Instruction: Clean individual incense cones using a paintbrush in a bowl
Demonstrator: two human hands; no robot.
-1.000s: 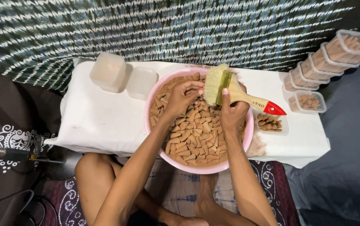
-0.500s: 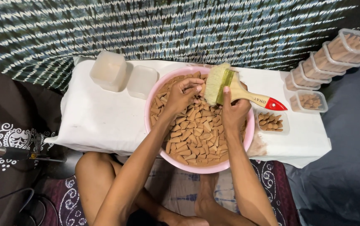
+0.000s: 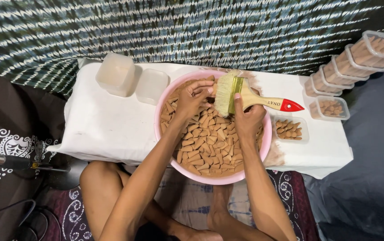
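Observation:
A round pink basin full of brown cone-shaped pieces sits on a low table covered in white cloth. My right hand grips a wide paintbrush with pale bristles, a wooden handle and a red tip, held over the far rim of the basin. My left hand pinches one brown cone right beside the bristles.
A tall clear tub and a small clear tub stand left of the basin. At the right lie open trays of cones and a stack of lidded boxes. My bare legs are below the table.
The brush has swung a little so its bristles face my left hand, which has lifted to the far rim with a cone pinched in its fingers.

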